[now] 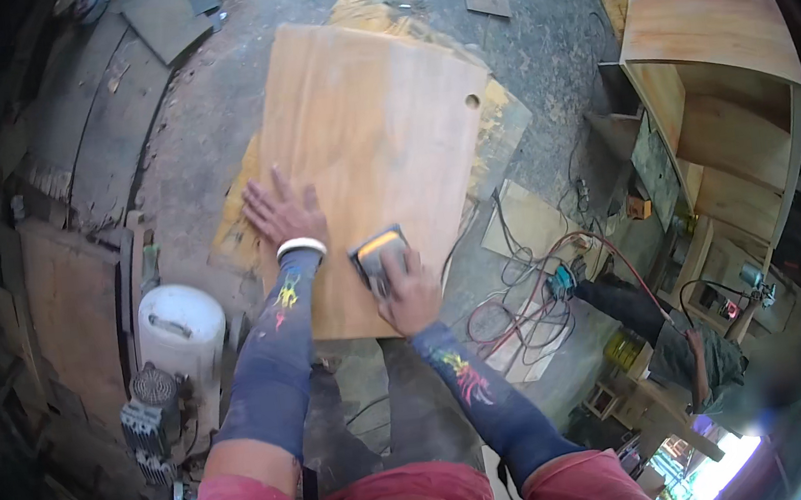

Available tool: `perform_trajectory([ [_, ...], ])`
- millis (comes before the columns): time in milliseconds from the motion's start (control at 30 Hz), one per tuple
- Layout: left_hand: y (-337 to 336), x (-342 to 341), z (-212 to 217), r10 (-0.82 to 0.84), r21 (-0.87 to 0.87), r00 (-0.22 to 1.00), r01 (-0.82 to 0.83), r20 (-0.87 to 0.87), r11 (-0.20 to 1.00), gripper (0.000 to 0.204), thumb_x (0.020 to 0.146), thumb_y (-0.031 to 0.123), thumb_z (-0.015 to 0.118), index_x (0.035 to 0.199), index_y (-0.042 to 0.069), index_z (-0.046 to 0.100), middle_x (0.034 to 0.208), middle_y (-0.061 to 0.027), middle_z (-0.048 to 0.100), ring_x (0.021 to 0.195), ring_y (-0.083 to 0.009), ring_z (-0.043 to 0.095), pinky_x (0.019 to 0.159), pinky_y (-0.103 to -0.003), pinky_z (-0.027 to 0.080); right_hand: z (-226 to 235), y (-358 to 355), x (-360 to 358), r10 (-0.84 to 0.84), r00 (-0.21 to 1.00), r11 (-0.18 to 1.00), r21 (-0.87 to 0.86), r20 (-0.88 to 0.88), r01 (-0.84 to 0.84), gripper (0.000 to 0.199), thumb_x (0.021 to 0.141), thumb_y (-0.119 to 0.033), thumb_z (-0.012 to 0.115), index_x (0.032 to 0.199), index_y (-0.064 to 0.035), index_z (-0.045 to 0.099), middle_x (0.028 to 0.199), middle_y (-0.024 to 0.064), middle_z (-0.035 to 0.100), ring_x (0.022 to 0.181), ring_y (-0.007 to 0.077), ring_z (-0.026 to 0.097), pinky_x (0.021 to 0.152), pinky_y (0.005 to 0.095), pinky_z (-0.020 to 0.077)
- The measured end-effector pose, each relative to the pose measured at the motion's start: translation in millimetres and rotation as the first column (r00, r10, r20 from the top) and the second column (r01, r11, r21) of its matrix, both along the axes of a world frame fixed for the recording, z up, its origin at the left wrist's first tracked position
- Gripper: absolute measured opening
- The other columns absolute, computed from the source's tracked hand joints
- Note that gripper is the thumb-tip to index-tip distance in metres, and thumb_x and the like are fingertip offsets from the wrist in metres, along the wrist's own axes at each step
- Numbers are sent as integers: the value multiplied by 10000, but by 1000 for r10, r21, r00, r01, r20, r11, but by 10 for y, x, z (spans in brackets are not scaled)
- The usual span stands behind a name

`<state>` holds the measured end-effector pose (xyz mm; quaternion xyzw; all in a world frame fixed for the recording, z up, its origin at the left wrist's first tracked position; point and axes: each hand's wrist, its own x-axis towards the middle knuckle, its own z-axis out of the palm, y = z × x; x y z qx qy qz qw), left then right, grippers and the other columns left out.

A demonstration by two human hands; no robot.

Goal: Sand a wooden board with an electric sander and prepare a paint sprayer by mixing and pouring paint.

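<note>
A broad wooden panel [384,104] lies in front of me, with a small round hole near its right edge. My left hand [286,212] rests flat on the panel's left side, fingers spread. Over the lower middle of the panel, my right hand [408,293] is wrapped round an electric sander [381,249], dark with a yellow band. The sander's base sits on the wood. Beneath the panel, a yellow-stained board [503,135] shows past its edges.
On my left stand a white tank [182,324] and a finned motor [151,417]. To the right are tangled red and dark hoses [517,321], an open wooden cabinet [725,104] and another person [694,355]. Flat boards [99,116] lie at the far left.
</note>
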<state>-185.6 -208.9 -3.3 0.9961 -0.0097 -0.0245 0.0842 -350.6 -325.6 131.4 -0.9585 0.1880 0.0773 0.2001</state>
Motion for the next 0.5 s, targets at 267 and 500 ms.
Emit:
perform_trajectory([
  [267, 619, -1063, 17, 41, -67, 989, -51, -142, 996, 706, 999, 448, 570, 1599, 117, 398, 1665, -270, 282, 1524, -496, 273, 1262, -606, 184, -102, 6, 720, -13, 999, 993, -112, 51, 19, 473, 861, -328, 767, 1266, -130, 626, 1178, 194, 593, 780, 403, 686, 626, 506, 555],
  [500, 640, -941, 88, 78, -135, 989, -95, -125, 986, 669, 1010, 430, 544, 1590, 122, 418, 1657, -271, 298, 1524, -498, 275, 1255, -611, 196, -289, -1287, 3185, 46, 978, 945, -325, 204, 23, 602, 830, -518, 731, 1335, -211, 616, 1156, 185, 635, 938, 425, 710, 785, 534, 589],
])
